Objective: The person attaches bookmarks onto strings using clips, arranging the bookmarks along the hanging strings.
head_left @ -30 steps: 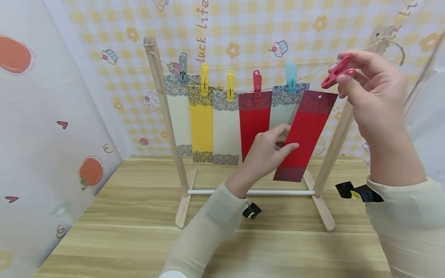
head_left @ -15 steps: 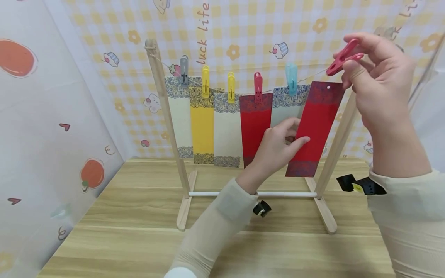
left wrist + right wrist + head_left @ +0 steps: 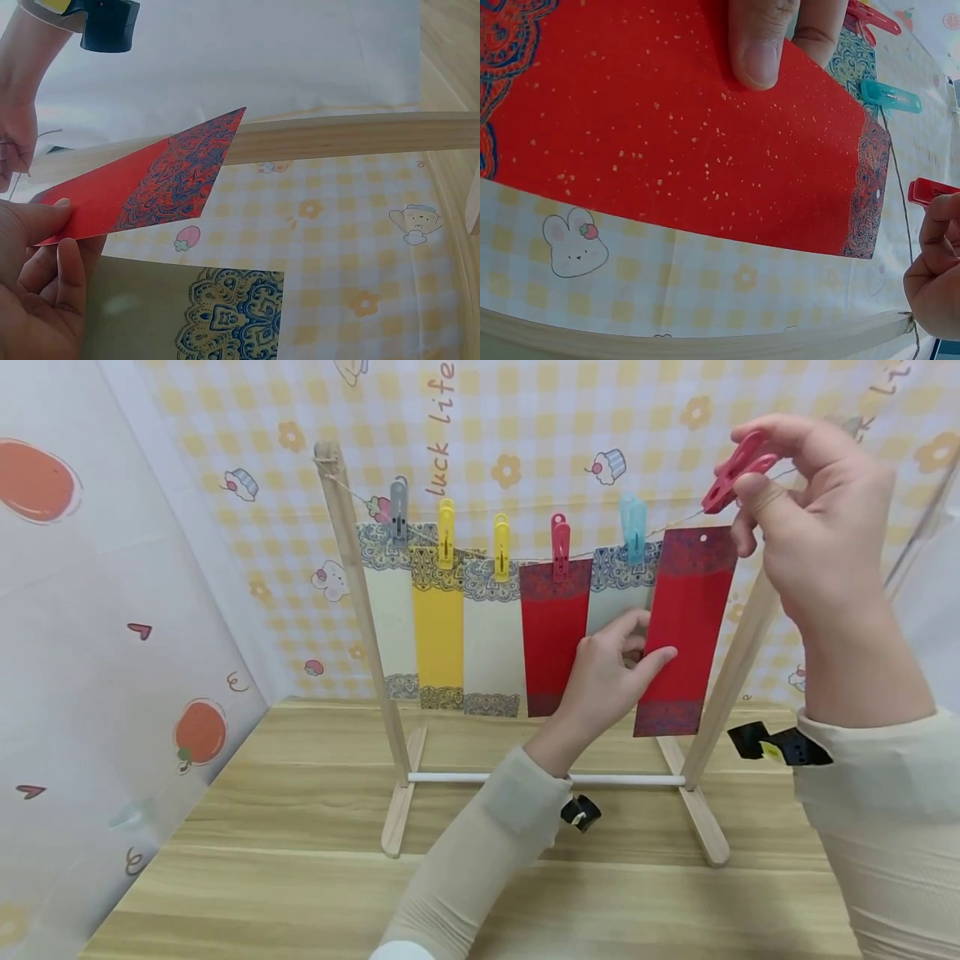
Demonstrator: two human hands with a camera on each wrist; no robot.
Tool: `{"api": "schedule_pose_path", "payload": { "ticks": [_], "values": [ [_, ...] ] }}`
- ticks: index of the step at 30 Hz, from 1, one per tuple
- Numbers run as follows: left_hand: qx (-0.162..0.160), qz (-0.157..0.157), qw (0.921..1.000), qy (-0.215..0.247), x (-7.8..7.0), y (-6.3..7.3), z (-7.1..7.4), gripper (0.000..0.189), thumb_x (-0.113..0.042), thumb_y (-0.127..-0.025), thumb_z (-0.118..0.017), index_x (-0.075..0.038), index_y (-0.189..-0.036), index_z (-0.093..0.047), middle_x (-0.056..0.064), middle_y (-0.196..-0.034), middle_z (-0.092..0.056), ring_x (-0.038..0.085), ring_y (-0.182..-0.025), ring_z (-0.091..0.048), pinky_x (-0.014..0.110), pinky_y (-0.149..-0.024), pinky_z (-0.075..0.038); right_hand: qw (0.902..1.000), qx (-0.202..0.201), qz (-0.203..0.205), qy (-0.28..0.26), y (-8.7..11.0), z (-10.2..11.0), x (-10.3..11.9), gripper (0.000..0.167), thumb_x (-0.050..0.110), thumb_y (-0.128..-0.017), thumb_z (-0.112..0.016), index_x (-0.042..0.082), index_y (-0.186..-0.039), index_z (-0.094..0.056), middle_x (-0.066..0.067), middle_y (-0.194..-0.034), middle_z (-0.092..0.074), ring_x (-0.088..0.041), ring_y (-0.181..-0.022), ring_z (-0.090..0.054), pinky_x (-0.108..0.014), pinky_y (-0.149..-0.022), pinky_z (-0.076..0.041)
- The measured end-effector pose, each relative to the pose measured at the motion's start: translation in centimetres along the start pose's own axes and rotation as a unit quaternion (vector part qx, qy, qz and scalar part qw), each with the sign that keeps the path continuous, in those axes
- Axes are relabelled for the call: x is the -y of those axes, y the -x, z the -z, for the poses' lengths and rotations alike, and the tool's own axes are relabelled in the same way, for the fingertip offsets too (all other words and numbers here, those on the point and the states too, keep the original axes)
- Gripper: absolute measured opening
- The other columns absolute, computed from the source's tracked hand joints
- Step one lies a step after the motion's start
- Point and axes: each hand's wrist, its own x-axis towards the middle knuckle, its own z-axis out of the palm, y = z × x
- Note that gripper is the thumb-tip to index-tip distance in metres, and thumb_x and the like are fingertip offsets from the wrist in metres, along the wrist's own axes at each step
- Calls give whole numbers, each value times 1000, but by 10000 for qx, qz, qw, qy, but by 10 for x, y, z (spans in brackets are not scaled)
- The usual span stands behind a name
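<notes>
My left hand (image 3: 611, 672) pinches a red bookmark (image 3: 686, 627) by its left edge, thumb in front. It has patterned ends and a small hole near the top, and stands almost upright in front of the string. A red clothespin (image 3: 735, 481) is pinched in my right hand (image 3: 828, 518), just above the bookmark's top edge. Its tip overlaps the string; whether they touch I cannot tell. The right wrist view shows the bookmark (image 3: 675, 142) close up, with the red clothespin (image 3: 928, 190) beyond its far end. In the left wrist view the bookmark (image 3: 112, 187) lies between left thumb and fingers.
Several bookmarks hang from the string by clothespins, including a yellow bookmark (image 3: 439, 635) and another red bookmark (image 3: 555, 639). A light-blue clothespin (image 3: 633, 531) is nearest the held bookmark. The wooden stand (image 3: 367, 635) rests on a wood-grain table (image 3: 300, 827) before a checked cloth.
My left hand has moved right and slightly up, bringing the red bookmark from tilted to nearly upright. My right hand has risen with the red clothespin, then shifted slightly left.
</notes>
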Motion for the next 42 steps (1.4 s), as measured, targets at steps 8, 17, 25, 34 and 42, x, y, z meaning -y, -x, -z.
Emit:
{"api": "schedule_pose_path", "payload": {
  "ticks": [8, 17, 25, 34, 42],
  "values": [
    [-42, 58, 9997, -223, 0, -1, -1, 28, -12, -91, -72, -2, -114, -61, 10, -93, -77, 6, -79, -67, 5, -73, -47, 9979, -323, -505, -241, -6, 1, 3, 16, -5, -89, -66, -7, -105, -70, -13, -92, -64, -16, -40, -40, -16, -44, -39],
    [27, 87, 9992, -395, 1, -3, -5, 29, -13, -92, -71, -4, -117, -61, 7, -100, -77, 1, -82, -67, 4, -74, -47, 9961, -149, -867, 53, -13, 7, 5, 14, -3, -90, -65, -5, -103, -71, -11, -88, -65, -14, -38, -42, -15, -41, -36],
    [13, 42, 9992, -391, 0, -3, -8, 30, -13, -91, -72, -3, -117, -61, 9, -99, -77, 3, -81, -68, 4, -75, -47, 9916, 332, -966, 793, -8, 15, 4, 15, 0, -93, -62, 1, -103, -73, -6, -87, -66, -14, -39, -38, -16, -42, -36],
    [-36, -103, 9986, -526, 6, 1, -8, 30, -14, -91, -73, -3, -116, -60, 8, -96, -78, 4, -79, -69, 4, -74, -47, 9911, 487, -1163, 431, 1, 19, -3, 14, -4, -92, -61, -2, -102, -71, -7, -84, -68, -15, -37, -28, -20, -38, -27],
    [-2, -267, 9962, -832, 5, 3, -9, 31, -18, -91, -72, -6, -117, -61, 4, -98, -78, 0, -80, -66, 4, -67, -44, 9932, 469, -1027, 284, 6, 21, -7, 15, -8, -90, -62, -4, -101, -72, -7, -83, -69, -14, -36, -23, -20, -38, -24]
  ]
}}
